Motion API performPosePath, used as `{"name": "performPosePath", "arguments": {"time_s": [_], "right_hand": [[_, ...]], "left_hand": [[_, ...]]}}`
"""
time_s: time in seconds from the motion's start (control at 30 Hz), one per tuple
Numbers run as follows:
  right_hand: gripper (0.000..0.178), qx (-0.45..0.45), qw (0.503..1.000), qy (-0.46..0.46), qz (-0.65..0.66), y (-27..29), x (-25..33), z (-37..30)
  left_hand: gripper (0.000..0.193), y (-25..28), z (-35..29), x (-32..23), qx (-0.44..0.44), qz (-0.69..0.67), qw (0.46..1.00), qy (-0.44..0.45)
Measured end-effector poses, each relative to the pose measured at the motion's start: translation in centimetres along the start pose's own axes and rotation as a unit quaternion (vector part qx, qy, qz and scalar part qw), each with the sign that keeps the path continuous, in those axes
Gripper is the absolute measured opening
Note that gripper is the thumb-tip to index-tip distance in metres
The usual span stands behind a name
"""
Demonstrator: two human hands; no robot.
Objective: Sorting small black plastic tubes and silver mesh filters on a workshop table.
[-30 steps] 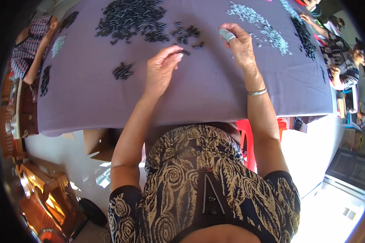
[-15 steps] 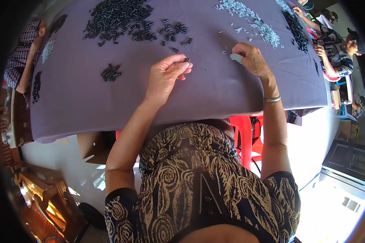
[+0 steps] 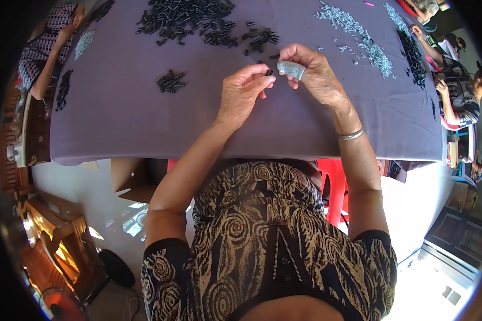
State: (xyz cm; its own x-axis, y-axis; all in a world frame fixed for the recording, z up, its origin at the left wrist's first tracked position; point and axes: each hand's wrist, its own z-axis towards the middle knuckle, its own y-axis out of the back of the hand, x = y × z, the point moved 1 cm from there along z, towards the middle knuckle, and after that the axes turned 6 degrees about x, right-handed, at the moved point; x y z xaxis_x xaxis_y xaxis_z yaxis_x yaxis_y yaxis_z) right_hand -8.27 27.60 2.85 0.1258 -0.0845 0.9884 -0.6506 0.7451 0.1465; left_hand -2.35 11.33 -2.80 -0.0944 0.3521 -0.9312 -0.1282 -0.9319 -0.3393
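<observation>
My left hand (image 3: 243,95) pinches a small black piece (image 3: 270,72) between thumb and fingertips above the purple tablecloth (image 3: 123,123). My right hand (image 3: 313,75) is just to its right, and a grey wrapping (image 3: 292,69) covers one of its fingers. I cannot tell whether the right hand grips a small part. The two hands nearly touch at the fingertips. A big heap of black pieces (image 3: 185,13) lies beyond them, with a smaller cluster (image 3: 170,81) to the left.
Heaps of pale grey pieces (image 3: 359,37) and more black pieces (image 3: 412,51) lie at the right. Other people sit at the left (image 3: 45,45) and right (image 3: 460,101) sides. A red plastic chair (image 3: 337,187) is under me, and wooden furniture (image 3: 48,224) stands at lower left.
Both hands have drawn back from the black heap toward me and come together. My left hand lifted off the cloth with a black piece in its fingertips.
</observation>
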Motion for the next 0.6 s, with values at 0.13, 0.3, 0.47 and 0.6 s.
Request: {"name": "performPosePath", "arguments": {"time_s": [0.13, 0.3, 0.47, 0.6], "right_hand": [[0.009, 0.022, 0.999, 0.0, 0.032, -0.4, 0.0, 1.2], [0.009, 0.033, 0.997, -0.011, 0.071, -0.6, -0.9, 1.6], [0.011, 0.029, 0.999, -0.006, 0.032, -0.8, -1.1, 1.7], [0.011, 0.031, 0.999, 0.015, -0.01, -0.9, -1.4, 1.7]], "left_hand": [[0.022, 0.3, 0.0, -0.2, -0.03, -0.005, 0.999, -0.011], [0.022, 0.2, 0.0, -0.4, -0.023, 0.035, 0.999, 0.007], [0.021, 0.2, 0.0, 0.0, -0.018, 0.038, 0.999, -0.005], [0.021, 0.1, -0.1, 0.2, -0.016, 0.054, 0.998, -0.004]]}}
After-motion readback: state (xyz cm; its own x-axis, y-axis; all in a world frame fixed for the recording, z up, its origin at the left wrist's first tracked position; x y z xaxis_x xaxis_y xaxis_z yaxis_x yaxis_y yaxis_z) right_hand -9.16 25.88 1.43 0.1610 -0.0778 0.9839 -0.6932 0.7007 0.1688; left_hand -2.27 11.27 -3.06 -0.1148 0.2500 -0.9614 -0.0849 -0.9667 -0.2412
